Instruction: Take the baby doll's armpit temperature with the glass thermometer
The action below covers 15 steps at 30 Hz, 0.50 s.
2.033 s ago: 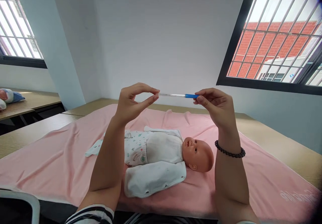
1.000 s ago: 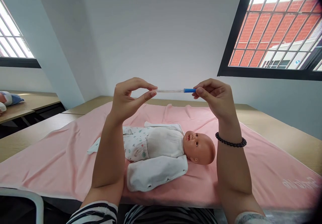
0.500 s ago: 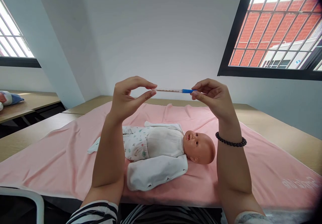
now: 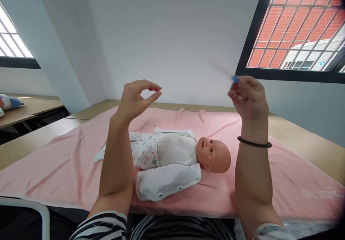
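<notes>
My right hand point(image 4: 249, 98) is raised at the right and grips a thin glass thermometer by its blue end point(image 4: 235, 78); the clear shaft is a faint motion blur up and to the left of it. My left hand point(image 4: 136, 100) hangs in the air with thumb and forefinger a little apart and nothing between them. Below both hands a baby doll point(image 4: 185, 157) in a white printed suit lies on its back on a pink blanket point(image 4: 54, 171), head to the right.
The blanket covers a wooden table point(image 4: 304, 143) that runs to the wall. A second wooden desk point(image 4: 29, 107) with a bundle stands at the far left. Barred windows point(image 4: 302, 31) flank the wall. A white chair frame point(image 4: 29, 207) shows at bottom left.
My left hand has let go of the thermometer's tip. My right hand has swung it up and to the right, blurring the shaft.
</notes>
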Each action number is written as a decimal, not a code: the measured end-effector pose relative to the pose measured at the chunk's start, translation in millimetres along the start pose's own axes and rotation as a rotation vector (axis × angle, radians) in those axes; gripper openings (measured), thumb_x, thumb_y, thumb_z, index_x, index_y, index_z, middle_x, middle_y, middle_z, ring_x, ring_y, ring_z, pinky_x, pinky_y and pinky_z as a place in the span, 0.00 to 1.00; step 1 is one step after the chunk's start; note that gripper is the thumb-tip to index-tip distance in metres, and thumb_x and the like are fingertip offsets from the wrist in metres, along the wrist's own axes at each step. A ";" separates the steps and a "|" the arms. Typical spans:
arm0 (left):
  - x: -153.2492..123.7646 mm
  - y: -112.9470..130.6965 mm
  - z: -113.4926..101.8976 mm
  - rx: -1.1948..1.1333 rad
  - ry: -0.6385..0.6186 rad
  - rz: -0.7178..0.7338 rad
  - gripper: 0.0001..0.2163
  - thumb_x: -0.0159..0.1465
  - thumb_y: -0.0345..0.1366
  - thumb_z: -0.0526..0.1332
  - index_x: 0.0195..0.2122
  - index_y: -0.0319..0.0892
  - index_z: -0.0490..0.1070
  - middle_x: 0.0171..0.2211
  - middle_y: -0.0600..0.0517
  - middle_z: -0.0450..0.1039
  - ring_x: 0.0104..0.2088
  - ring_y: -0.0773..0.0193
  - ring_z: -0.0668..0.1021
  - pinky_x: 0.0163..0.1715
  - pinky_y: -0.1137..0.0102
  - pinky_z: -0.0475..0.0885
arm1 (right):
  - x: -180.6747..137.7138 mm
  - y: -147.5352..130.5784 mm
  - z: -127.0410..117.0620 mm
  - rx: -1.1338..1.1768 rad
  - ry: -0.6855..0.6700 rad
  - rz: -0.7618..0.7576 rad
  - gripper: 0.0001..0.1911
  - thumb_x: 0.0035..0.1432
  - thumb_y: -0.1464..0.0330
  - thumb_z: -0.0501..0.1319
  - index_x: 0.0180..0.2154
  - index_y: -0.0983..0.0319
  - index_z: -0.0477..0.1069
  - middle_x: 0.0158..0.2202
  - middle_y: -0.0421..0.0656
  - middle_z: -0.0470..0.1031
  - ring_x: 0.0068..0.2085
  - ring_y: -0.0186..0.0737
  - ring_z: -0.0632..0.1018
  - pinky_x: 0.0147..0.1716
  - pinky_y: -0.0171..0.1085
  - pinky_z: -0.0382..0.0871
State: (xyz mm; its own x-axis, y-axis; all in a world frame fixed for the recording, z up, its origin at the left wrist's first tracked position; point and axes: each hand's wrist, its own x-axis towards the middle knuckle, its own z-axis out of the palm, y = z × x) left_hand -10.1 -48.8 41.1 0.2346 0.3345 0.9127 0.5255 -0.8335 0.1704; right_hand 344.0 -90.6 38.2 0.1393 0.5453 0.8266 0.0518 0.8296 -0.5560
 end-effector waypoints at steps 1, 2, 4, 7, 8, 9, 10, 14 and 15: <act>0.1 -6.1 -1.5 0.011 -0.005 -0.026 0.06 0.63 0.42 0.68 0.38 0.49 0.81 0.37 0.53 0.82 0.39 0.59 0.81 0.29 0.71 0.71 | 1.3 0.9 -7.7 0.069 0.027 -0.013 0.10 0.60 0.51 0.68 0.37 0.47 0.81 0.35 0.39 0.80 0.34 0.39 0.79 0.33 0.40 0.77; 0.1 -12.3 -3.1 0.024 -0.020 -0.053 0.06 0.62 0.43 0.68 0.37 0.50 0.81 0.36 0.53 0.82 0.39 0.59 0.80 0.29 0.71 0.71 | 2.2 1.2 -14.4 0.114 0.042 -0.019 0.12 0.61 0.49 0.65 0.38 0.46 0.80 0.36 0.39 0.80 0.36 0.40 0.79 0.34 0.41 0.78; -0.1 -25.6 -5.5 0.047 -0.094 -0.111 0.06 0.62 0.44 0.68 0.35 0.50 0.82 0.35 0.53 0.82 0.37 0.59 0.80 0.30 0.70 0.71 | 3.3 1.5 -24.4 0.110 0.039 0.001 0.13 0.61 0.48 0.65 0.38 0.46 0.80 0.36 0.40 0.80 0.34 0.40 0.79 0.33 0.42 0.78; -1.8 -49.6 0.2 0.056 -0.334 -0.206 0.11 0.62 0.48 0.66 0.33 0.49 0.82 0.34 0.52 0.81 0.35 0.59 0.80 0.34 0.68 0.73 | 5.2 9.3 -33.9 -0.115 -0.011 0.135 0.10 0.52 0.58 0.74 0.35 0.54 0.82 0.32 0.39 0.80 0.29 0.35 0.76 0.33 0.39 0.77; -3.4 -59.2 6.4 0.058 -0.442 -0.245 0.12 0.62 0.50 0.65 0.34 0.48 0.82 0.35 0.51 0.81 0.35 0.58 0.80 0.34 0.68 0.73 | 6.4 16.2 -37.2 -0.220 -0.031 0.204 0.11 0.50 0.60 0.76 0.34 0.57 0.82 0.31 0.40 0.80 0.29 0.34 0.76 0.34 0.38 0.76; -5.7 -69.7 15.1 0.068 -0.560 -0.291 0.14 0.62 0.51 0.64 0.34 0.47 0.81 0.36 0.50 0.81 0.36 0.58 0.80 0.35 0.68 0.73 | 7.6 25.8 -41.1 -0.314 -0.055 0.283 0.12 0.48 0.61 0.76 0.34 0.60 0.83 0.31 0.42 0.80 0.31 0.34 0.77 0.35 0.37 0.76; -9.1 -80.8 26.0 0.079 -0.700 -0.345 0.16 0.62 0.53 0.63 0.37 0.47 0.81 0.40 0.50 0.82 0.39 0.57 0.80 0.36 0.67 0.73 | 8.5 38.3 -45.7 -0.387 -0.086 0.376 0.14 0.46 0.61 0.77 0.34 0.62 0.83 0.32 0.43 0.81 0.32 0.35 0.77 0.35 0.37 0.76; -32.5 -124.7 79.7 0.179 -1.138 -0.568 0.23 0.57 0.58 0.63 0.43 0.44 0.78 0.48 0.46 0.80 0.44 0.53 0.79 0.45 0.64 0.73 | 1.5 106.2 -67.2 -0.495 -0.202 0.753 0.17 0.36 0.63 0.79 0.29 0.65 0.81 0.28 0.45 0.80 0.30 0.34 0.77 0.33 0.35 0.76; -39.8 -133.7 91.5 0.187 -1.239 -0.621 0.26 0.56 0.59 0.62 0.43 0.42 0.78 0.47 0.44 0.80 0.44 0.53 0.79 0.47 0.63 0.72 | -4.5 123.6 -71.7 -0.499 -0.218 0.799 0.16 0.36 0.64 0.79 0.28 0.65 0.80 0.28 0.46 0.80 0.30 0.34 0.77 0.32 0.34 0.76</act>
State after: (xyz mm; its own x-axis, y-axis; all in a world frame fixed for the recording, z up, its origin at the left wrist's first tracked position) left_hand -14.9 89.6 -52.0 0.4361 0.8709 -0.2267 0.8856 -0.3706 0.2800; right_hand 420.7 0.9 -40.5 0.1316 0.9785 0.1586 0.4430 0.0850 -0.8925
